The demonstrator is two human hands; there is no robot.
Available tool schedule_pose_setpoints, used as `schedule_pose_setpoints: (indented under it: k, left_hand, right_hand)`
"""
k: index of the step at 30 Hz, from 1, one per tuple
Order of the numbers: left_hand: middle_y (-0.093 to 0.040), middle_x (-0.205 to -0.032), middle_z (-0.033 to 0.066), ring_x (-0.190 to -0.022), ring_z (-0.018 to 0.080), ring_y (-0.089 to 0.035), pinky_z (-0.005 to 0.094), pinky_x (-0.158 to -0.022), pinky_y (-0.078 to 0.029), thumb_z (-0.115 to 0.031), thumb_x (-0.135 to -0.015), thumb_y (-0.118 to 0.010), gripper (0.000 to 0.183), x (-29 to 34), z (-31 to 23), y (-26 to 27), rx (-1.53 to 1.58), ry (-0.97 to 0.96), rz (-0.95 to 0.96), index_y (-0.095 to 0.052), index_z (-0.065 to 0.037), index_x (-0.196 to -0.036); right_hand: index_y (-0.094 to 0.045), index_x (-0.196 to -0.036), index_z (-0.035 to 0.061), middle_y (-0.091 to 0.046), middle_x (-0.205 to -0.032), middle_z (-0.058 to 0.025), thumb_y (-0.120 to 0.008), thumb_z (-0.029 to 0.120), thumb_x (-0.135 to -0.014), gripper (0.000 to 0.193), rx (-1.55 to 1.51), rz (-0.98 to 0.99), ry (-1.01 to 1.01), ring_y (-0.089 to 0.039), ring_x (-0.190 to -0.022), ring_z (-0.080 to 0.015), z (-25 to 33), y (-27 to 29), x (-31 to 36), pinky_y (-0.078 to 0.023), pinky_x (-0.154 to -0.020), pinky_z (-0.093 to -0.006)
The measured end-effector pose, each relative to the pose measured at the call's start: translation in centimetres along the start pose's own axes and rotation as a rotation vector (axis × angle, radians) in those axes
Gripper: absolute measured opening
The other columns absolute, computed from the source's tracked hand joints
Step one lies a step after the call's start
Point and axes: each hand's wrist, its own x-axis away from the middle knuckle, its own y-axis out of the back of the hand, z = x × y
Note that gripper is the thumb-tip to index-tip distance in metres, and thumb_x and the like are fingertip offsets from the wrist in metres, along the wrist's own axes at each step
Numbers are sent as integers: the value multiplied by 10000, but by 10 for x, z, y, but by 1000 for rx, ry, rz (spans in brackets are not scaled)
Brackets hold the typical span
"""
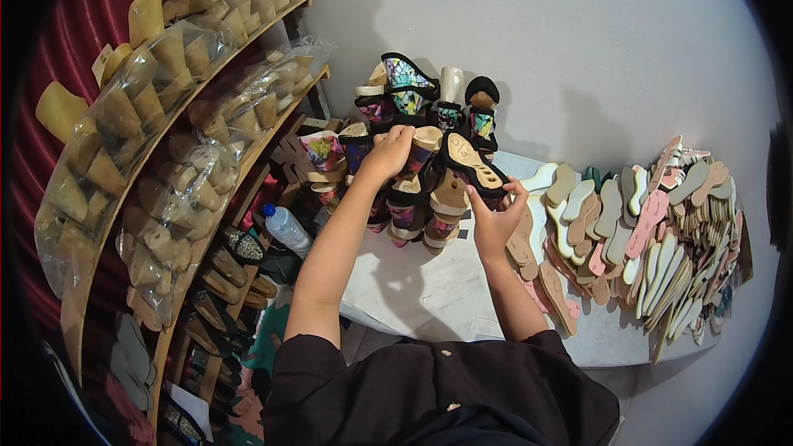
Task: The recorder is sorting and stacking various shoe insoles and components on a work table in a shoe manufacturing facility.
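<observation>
Shoe last [464, 154], black-edged upper [491, 188] apparently fitted, sits pinched in the right hand [500, 216]; the left hand [394, 152] curls over stacked, upper-covered lasts [405, 215], grip unclear; insoles [613, 200] lie loose.

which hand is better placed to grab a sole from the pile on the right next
Right, probably: the right hand is nearer the sole pile, though it grips a black-edged shoe. The left hand would have to reach across.
</observation>
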Motion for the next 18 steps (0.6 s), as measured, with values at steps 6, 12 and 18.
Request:
schedule_pose_setpoints:
  k: [6, 12, 18]
  left_hand:
    - [-396, -1322, 180, -1150, 466, -393, 460, -994, -335, -233, -909, -275, 374, -17, 33, -21, -205, -105, -17, -387, -64, -1223]
    - [-488, -1266, 193, -1147, 396, -460, 436, -951, -375, -449, -921, -196, 552, -5, 15, -26, -166, 181, 4, -469, -94, -1245]
    - [-599, -1112, 125, -1030, 303, -565, 391, -855, -452, -440, -913, -370, 441, 22, 3, -29, -197, -129, -412, -524, -143, -1200]
  right_hand:
    - [-367, -994, 12, -366, -1127, -134, -785, 73, -687, 522, 0, 20, 5, -446, -1028, -197, -16, -2, -1, -422, -864, -285]
    - [-357, -996, 13, -365, -1103, -122, -782, 74, -692, 526, -40, 48, -93, -428, -1040, -197, -23, 4, 2, -417, -877, -297]
    - [-357, -1011, 12, -350, -1142, -139, -762, 38, -690, 517, 21, 54, -45, -425, -1079, -214, -22, 6, 4, -416, -902, -316]
